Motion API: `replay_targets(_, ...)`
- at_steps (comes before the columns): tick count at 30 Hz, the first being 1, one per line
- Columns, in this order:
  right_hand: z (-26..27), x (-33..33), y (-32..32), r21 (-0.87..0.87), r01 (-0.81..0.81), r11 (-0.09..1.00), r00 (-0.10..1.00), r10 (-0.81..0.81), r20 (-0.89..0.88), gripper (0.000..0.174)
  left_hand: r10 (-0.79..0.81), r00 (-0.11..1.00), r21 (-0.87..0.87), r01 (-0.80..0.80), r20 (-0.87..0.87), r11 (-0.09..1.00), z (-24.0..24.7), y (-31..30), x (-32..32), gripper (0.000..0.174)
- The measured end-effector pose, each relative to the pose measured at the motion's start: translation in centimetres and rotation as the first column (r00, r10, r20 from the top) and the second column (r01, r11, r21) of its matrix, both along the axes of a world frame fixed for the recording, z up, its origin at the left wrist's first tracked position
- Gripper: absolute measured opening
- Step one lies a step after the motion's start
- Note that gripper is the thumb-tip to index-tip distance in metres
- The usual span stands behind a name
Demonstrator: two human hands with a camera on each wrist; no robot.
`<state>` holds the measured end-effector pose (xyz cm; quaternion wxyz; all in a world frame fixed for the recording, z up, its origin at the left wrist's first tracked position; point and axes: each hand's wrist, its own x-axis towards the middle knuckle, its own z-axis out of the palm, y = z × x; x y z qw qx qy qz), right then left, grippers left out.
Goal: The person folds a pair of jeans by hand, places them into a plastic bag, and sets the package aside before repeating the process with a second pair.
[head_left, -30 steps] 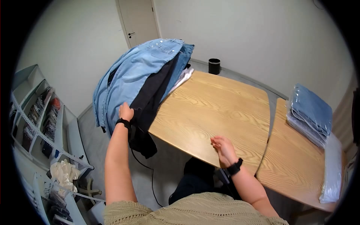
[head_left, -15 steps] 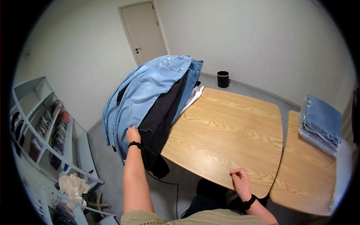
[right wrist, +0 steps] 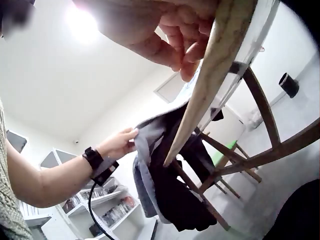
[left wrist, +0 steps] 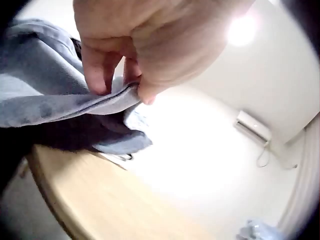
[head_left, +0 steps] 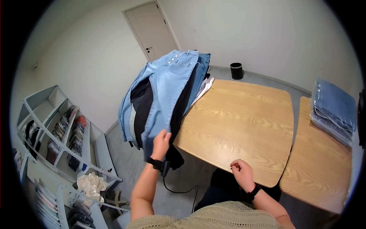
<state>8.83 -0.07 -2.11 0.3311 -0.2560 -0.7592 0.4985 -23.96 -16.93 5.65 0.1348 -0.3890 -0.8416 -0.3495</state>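
Observation:
Light blue jeans [head_left: 166,84] lie on top of a pile of trousers draped over the left end of a wooden table [head_left: 236,118]. My left hand [head_left: 161,144] pinches the lower edge of the jeans' leg; the left wrist view shows the denim fold [left wrist: 112,100] between thumb and fingers of the left hand [left wrist: 160,45]. Black trousers [head_left: 142,103] show beneath, and darker blue denim lies on the right of the pile. My right hand [head_left: 243,174], its fingers loosely curled and holding nothing, is at the table's front edge.
Folded denim in clear plastic [head_left: 334,105] sits on a second table [head_left: 320,164] at the right. Shelves [head_left: 51,143] with packed items stand at the left. A black bin [head_left: 236,71] is on the floor behind the table, and a cable [head_left: 179,191] hangs below my left wrist.
The left hand has drawn the jeans' leg to the right and towards me, uncovering more black cloth on the left of the pile. The head view has shifted.

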Motion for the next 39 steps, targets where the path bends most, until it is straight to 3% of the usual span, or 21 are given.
replay_targets(3,1.6,0.0,-0.9,0.039,-0.11,0.993,0.989,0.105,0.106,0.013,-0.278,0.94,0.011,0.281,0.199,0.96,-0.1,2.1,7.9,0.023)
replay_targets(5,2.2,-0.2,-1.8,0.03,-0.3,0.953,0.951,0.297,0.081,0.025,-0.435,0.851,-0.031,0.464,0.296,0.886,0.9,3.1,14.0,0.021)
replay_targets(7,1.7,-0.7,-2.9,0.094,-0.277,0.956,0.961,0.277,0.018,0.03,-0.557,0.669,0.153,0.564,0.492,0.812,0.7,3.7,18.4,0.02)
replay_targets(8,1.2,-1.1,-3.1,0.172,-0.237,0.956,0.967,0.249,-0.052,0.036,-0.614,0.664,0.088,0.646,0.426,0.759,0.8,3.7,20.0,0.019)
replay_targets(9,0.2,-1.1,-2.6,0.13,-0.368,0.921,0.916,0.383,-0.121,0.037,-0.673,0.646,0.018,0.716,0.36,0.698,1.1,3.6,21.4,0.017)
replay_targets(11,-3.8,-0.1,-2.0,0.191,-0.281,0.941,0.952,0.298,-0.07,0.032,-0.825,0.534,0.019,0.838,0.185,0.546,0.3,3.7,23.7,0.016)
replay_targets(13,-1.8,1.4,-1.7,0.219,-0.343,0.914,0.938,0.344,0.033,0.023,-0.811,0.518,-0.009,0.844,0.271,0.536,1.0,3.3,23.8,0.017)
replay_targets(15,-0.6,1.2,-2.4,-0.077,-0.154,0.985,0.963,0.132,-0.236,0.019,-0.795,0.515,0.005,0.838,0.321,0.545,2.9,2.8,22.8,0.021)
replay_targets(16,0.1,0.9,-2.5,-0.148,-0.144,0.978,0.916,0.076,-0.393,0.018,-0.739,0.577,0.058,0.774,0.348,0.631,3.9,2.5,22.3,0.026)
replay_targets(17,0.6,1.4,-2.0,-0.077,-0.048,0.996,0.978,0.032,-0.206,0.02,-0.668,0.59,0.145,0.69,0.455,0.709,4.8,2.1,21.3,0.029)
replay_targets(18,0.6,1.4,-1.9,-0.042,-0.024,0.999,0.982,0.015,-0.189,0.02,-0.647,0.641,0.147,0.654,0.413,0.742,5.6,1.8,19.5,0.032)
replay_targets(19,0.6,1.4,-1.9,-0.007,0.001,1.0,0.985,-0.002,-0.175,0.02,-0.558,0.663,0.215,0.529,0.499,0.821,7.0,1.5,18.3,0.033)
replay_targets(22,1.2,1.4,-1.8,-0.002,-0.063,0.998,0.986,0.061,-0.154,0.021,-0.559,0.767,0.405,0.424,0.315,0.81,9.4,2.1,11.2,0.039)
replay_targets(25,1.4,1.4,-1.7,0.014,-0.071,0.997,0.994,0.072,-0.084,0.021,-0.432,0.798,0.495,0.198,0.421,0.846,12.7,3.7,4.5,0.046)
replay_targets(28,1.4,1.9,-1.5,0.068,-0.164,0.984,0.986,0.167,-0.031,0.026,-0.223,0.854,0.438,-0.006,0.47,0.899,13.2,6.7,-4.1,0.053)
replay_targets(30,0.9,2.0,-1.4,0.15,-0.182,0.972,0.983,0.175,0.059,0.024,0.007,0.888,0.239,-0.132,0.46,0.962,12.0,8.8,-9.7,0.064)
replay_targets(31,1.1,2.0,-1.4,0.148,-0.167,0.975,0.985,0.16,0.06,0.024,0.178,0.917,0.111,-0.231,0.356,0.966,9.4,10.0,-15.4,0.073)
replay_targets(35,1.4,2.2,-1.6,0.057,-0.15,0.987,0.989,0.149,0.021,0.024,0.576,0.756,-0.136,-0.564,0.311,0.815,6.7,13.3,-19.3,0.089)
replay_targets(36,1.3,2.3,-1.4,0.068,-0.162,0.984,0.987,0.161,0.019,0.023,0.54,0.755,-0.082,-0.553,0.371,0.829,4.7,13.4,-21.8,0.092)
replay_targets(37,1.1,2.4,-1.4,0.079,-0.178,0.981,0.984,0.177,0.019,0.023,0.537,0.743,-0.105,-0.545,0.398,0.832,4.2,13.6,-21.9,0.083)
replay_targets(39,1.0,2.2,-1.4,0.109,-0.14,0.984,0.99,0.138,0.024,0.02,0.416,0.79,0.018,-0.474,0.451,0.88,-0.5,13.8,-28.3,0.061)
